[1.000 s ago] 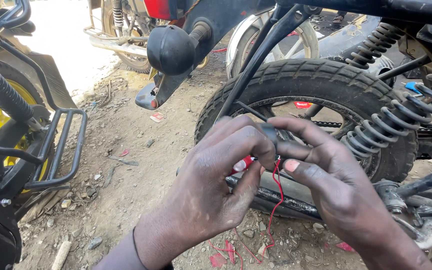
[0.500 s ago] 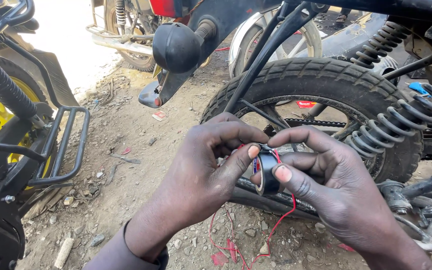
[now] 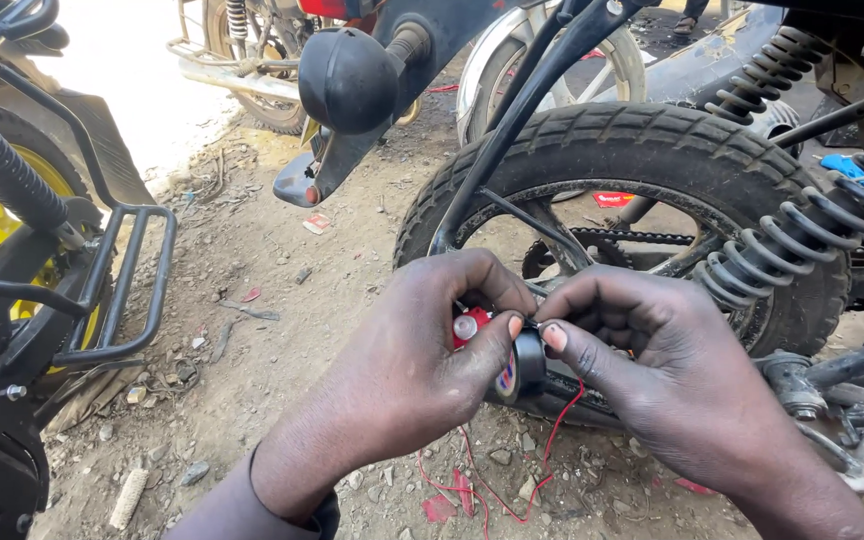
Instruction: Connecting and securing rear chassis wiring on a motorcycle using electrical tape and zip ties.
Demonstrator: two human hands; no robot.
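My left hand (image 3: 422,370) and right hand (image 3: 672,380) pinch a roll of black electrical tape (image 3: 524,365) between thumbs and forefingers, low in front of the knobbly rear tyre (image 3: 652,150). Thin red wire (image 3: 552,440) dangles beneath. Coil shock spring (image 3: 802,235) right, dirt ground (image 3: 252,330) littered with stones.

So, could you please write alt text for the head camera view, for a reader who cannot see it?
Two bare hands, left hand and right hand, hold a black roll of tape together beside a motorcycle rear tyre. Thin red wire hangs below over the dirt ground.
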